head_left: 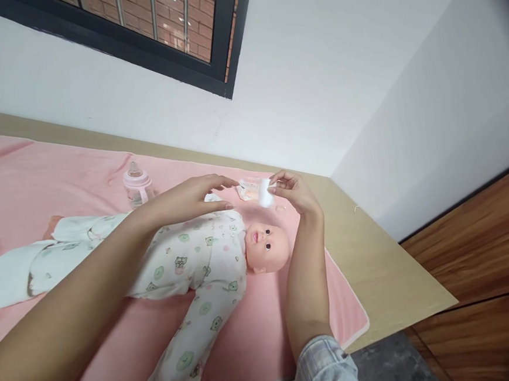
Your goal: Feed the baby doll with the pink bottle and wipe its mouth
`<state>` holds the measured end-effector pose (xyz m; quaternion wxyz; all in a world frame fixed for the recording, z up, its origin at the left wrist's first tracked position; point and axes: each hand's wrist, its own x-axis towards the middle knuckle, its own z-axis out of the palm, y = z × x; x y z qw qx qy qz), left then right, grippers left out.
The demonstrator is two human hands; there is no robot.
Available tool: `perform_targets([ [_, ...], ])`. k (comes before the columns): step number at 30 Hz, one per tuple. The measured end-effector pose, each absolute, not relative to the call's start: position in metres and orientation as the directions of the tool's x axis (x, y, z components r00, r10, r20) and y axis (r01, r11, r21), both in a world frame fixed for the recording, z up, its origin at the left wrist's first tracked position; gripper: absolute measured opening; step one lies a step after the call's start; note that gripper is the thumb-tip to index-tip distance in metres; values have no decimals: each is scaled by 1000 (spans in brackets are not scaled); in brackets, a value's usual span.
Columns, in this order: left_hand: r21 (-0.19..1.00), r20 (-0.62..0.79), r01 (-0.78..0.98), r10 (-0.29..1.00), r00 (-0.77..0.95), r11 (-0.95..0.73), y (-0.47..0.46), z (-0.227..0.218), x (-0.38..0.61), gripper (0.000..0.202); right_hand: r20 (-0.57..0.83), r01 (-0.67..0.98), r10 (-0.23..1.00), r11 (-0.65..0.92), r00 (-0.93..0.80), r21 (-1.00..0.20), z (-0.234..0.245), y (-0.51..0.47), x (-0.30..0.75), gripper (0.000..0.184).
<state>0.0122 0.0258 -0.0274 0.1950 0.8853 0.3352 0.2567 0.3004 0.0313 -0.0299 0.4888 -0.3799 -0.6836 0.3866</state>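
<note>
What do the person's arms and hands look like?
Both hands are bare: no gloves, rings or watch show on the left hand or right hand. The left arm is bare as far as the picture shows. The right arm has a pale blue-grey checked sleeve pushed up near the elbow.

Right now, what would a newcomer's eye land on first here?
The baby doll in a printed sleepsuit, lying face up on the pink towel mid-table. Near its head the right hand pinches a small white pad, while the left hand spreads open over its shoulder. A baby bottle stands behind.
</note>
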Motion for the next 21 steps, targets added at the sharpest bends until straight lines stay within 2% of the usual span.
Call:
perform_targets([
  [5,577,392,428,695,602,-696,20,-20,14,54,358,201,829,475,-431,-857,-8,4,265,19],
  [9,639,347,428,736,581,-639,17,-16,14,50,363,191,776,517,-515,-834,-3,-7,253,15],
  [14,675,312,383,715,626,-630,15,-15,12,35,365,195,764,531,-532,-825,-1,-11,251,13],
  [21,711,239,391,724,647,-584,12,-12,10,33,356,237,773,535,-525,-811,0,-12,253,14],
])
